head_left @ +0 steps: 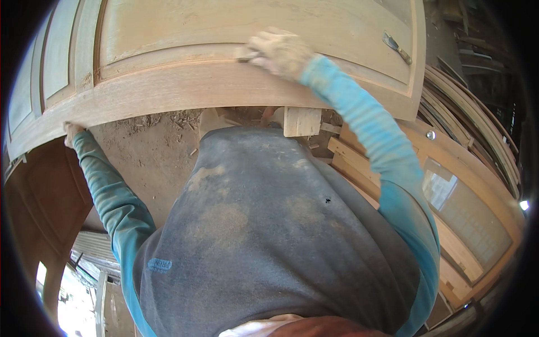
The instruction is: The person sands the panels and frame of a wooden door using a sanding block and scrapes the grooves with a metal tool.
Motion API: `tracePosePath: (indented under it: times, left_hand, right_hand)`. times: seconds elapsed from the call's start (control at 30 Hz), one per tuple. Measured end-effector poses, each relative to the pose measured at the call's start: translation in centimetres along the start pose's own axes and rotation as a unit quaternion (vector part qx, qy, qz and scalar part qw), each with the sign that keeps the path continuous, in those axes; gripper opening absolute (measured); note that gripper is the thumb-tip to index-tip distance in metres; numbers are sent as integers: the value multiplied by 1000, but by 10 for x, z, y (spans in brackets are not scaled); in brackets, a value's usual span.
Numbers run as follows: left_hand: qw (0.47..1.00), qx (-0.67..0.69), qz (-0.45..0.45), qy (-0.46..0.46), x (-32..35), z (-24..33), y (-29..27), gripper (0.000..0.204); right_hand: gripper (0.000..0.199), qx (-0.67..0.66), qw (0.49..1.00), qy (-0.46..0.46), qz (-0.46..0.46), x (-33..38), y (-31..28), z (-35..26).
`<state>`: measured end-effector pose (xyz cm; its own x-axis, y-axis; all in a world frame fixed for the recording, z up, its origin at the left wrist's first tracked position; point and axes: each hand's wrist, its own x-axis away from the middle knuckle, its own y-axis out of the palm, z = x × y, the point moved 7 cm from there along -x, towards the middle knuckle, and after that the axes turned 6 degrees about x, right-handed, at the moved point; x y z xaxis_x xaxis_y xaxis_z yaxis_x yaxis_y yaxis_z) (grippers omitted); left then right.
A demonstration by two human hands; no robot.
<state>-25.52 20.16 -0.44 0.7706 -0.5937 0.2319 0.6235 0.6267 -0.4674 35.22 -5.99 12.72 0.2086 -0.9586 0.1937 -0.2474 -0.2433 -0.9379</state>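
A large panelled wooden door [185, 84] lies across the top of the head view, its near rail running left to right in front of me. At the far left my left hand [71, 133] is closed over the near edge of this door. My right hand [283, 53], dusty and slightly blurred, presses on the rail beside the recessed panel's moulding. Its fingers are closed around a small greyish piece [243, 54], mostly hidden, whose kind I cannot make out. Further right, a putty knife [397, 48] with a worn handle lies on the door's panel.
A pale wooden block [302, 121] juts out beneath the door's near edge. Shavings litter the dirt floor [146, 163]. To my right stands an arched wooden frame with a glass pane [466, 213], beside stacked curved boards [466, 123]. A dark brown panel [45, 202] stands at left.
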Motion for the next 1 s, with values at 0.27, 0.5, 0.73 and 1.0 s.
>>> tracePosePath:
  times: [0.27, 0.5, 0.73, 1.0]
  left_hand:
    - [996, 90, -17, 16, 233, -13, 33, 91]
    - [998, -46, 35, 35, 264, -13, 27, 83]
    - [990, -134, 43, 13, 259, -16, 28, 84]
    - [992, -109, 47, 45, 247, -19, 29, 88]
  right_hand:
    - [27, -16, 1000, 7, -12, 214, -25, 84]
    - [30, 16, 992, 61, 107, 235, -48, 143]
    - [31, -5, 997, 1, 76, 227, -34, 163]
    - [31, -6, 997, -29, 74, 207, -35, 150]
